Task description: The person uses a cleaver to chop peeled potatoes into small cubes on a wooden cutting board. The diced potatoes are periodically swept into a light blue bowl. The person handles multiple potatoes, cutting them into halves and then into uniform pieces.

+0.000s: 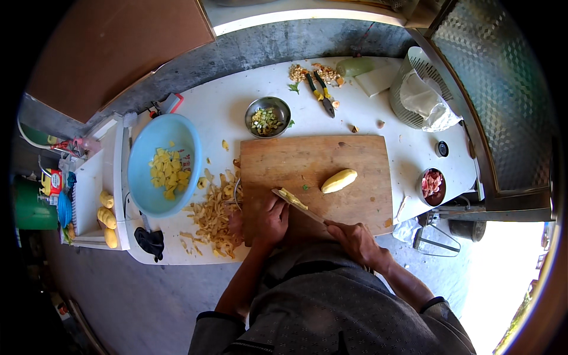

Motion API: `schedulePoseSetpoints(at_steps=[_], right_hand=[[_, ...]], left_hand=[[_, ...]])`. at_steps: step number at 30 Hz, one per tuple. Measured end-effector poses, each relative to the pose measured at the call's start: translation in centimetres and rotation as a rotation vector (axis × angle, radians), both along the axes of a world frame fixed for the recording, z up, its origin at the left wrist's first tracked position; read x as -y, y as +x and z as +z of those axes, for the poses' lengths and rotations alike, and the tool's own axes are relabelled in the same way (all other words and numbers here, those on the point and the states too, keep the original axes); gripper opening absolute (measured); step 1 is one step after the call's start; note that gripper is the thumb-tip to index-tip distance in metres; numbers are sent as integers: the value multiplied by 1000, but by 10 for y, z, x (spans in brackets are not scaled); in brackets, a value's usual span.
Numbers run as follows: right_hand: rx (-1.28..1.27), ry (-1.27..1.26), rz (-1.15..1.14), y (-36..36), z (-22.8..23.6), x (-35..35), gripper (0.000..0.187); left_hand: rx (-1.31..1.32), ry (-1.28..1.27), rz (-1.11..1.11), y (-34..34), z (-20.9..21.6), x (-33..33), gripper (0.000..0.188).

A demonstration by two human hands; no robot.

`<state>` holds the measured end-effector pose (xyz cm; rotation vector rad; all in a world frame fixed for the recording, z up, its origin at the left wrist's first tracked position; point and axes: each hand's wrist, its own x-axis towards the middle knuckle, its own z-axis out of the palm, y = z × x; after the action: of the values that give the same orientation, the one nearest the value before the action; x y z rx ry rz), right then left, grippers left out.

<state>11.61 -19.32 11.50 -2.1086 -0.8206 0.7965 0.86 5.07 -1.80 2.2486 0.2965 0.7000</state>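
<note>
My right hand [357,239] grips the handle of a kitchen knife [310,215] low over the wooden cutting board [319,151]. The blade points left, and pale yellow potato pieces [290,198] lie along it. At the blade's tip is my left hand [274,220], its fingers bent together; what they hold, if anything, is hidden. A peeled potato [339,181] rests on the board to the right, beyond the blade.
Left of the board lie heaped potato peels [216,219] and a blue basin [196,142] with cut potato. Behind it stand a metal bowl [268,134] of chopped greens and pliers [322,94]. A bowl of meat [432,184] and a strainer basket [399,106] are at right.
</note>
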Motion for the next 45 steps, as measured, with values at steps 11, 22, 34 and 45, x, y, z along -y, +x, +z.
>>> schedulePoseSetpoints(at_steps=[11,22,34,45], right_hand=[[-33,6,-47,1,-8,-9,37],[-69,-18,-31,2,-5,-5,40],[-9,32,-14,-2,-5,-7,38],[-23,-94,6,-1,-27,-14,44]], left_hand=[[-140,35,3,-9,11,-2,23],[-22,14,20,-6,1,0,20],[-117,102,68,-13,17,0,18],[-10,110,46,-8,13,-3,16]])
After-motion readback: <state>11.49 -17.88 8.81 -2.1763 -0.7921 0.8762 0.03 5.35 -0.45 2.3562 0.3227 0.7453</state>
